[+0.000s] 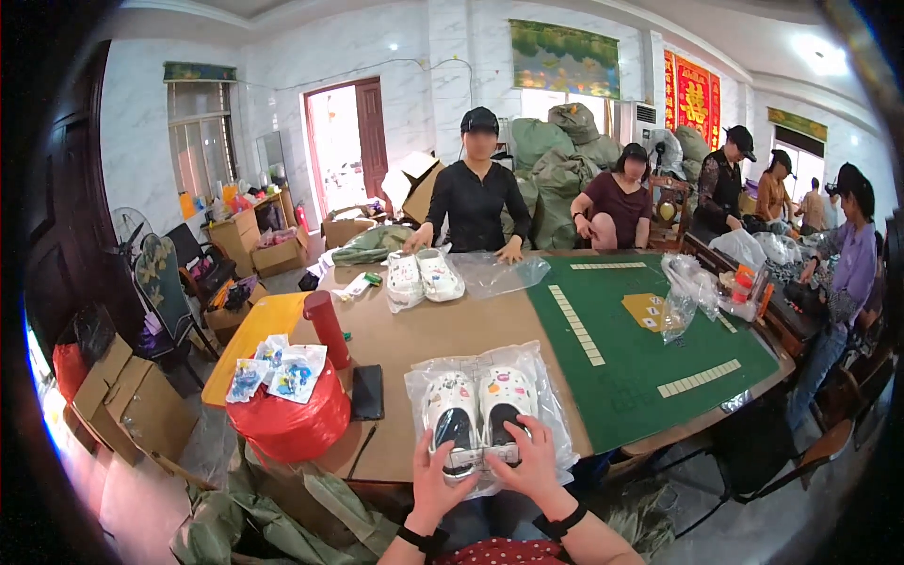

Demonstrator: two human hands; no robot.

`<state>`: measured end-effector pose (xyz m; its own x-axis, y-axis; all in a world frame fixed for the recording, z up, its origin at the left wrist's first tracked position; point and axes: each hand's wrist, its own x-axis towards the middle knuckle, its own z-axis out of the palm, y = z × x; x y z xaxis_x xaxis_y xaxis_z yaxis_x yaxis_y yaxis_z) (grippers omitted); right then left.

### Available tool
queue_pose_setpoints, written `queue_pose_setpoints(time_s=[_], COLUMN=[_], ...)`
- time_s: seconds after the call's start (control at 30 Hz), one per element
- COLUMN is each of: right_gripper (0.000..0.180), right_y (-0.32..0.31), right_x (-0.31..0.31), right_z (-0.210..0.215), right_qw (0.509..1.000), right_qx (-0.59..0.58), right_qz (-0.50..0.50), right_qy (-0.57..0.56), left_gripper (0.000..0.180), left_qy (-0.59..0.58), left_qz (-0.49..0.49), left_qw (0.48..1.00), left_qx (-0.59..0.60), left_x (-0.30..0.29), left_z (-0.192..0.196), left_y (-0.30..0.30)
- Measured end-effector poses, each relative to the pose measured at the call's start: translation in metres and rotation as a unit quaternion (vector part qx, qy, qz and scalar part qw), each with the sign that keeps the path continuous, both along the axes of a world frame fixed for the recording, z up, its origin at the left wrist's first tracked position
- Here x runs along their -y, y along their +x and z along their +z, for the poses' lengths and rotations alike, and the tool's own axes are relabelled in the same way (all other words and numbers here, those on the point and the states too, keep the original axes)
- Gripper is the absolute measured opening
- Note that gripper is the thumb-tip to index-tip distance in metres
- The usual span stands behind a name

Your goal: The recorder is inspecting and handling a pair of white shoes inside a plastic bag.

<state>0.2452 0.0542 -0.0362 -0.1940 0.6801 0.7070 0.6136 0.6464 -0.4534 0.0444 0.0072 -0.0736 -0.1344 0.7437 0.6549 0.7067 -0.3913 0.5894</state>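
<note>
A pair of white clogs with colourful charms on the toes lies side by side before me, the left clog (448,390) and the right clog (507,388). Their toes point away from me and the openings look dark inside. Under and around them spreads a clear plastic bag (556,428). My left hand (441,478) curls its fingers and thumb round the heel end of the left clog. Round the heel of the right clog my right hand (529,463) closes the same way, its fingertips partly inside the opening.
To the left are a red plastic-wrapped roll (297,414) with small packets (287,369) on top, a red flask (326,328) and a black phone (368,392). Across the table a person (478,198) is beside another pair of white clogs (422,277). A green mat (621,377) covers the right.
</note>
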Motion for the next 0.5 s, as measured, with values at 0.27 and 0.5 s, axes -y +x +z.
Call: queue_pose_setpoints(time_s=[0.27,0.5], right_gripper=[0.062,0.06], right_y=[0.001,-0.003], right_x=[-0.006,0.001], right_z=[-0.005,-0.003], right_qw=[1.0,1.0], right_qx=[0.004,0.01], right_qz=[-0.012,0.005], right_qy=[-0.004,-0.003], left_gripper=[0.075,0.073], left_qy=[0.0,-0.007], left_qz=[-0.002,0.009], left_qw=[1.0,1.0], left_qx=[-0.008,-0.001], left_x=[-0.002,0.005], left_z=[-0.005,-0.006], left_y=[-0.001,-0.004])
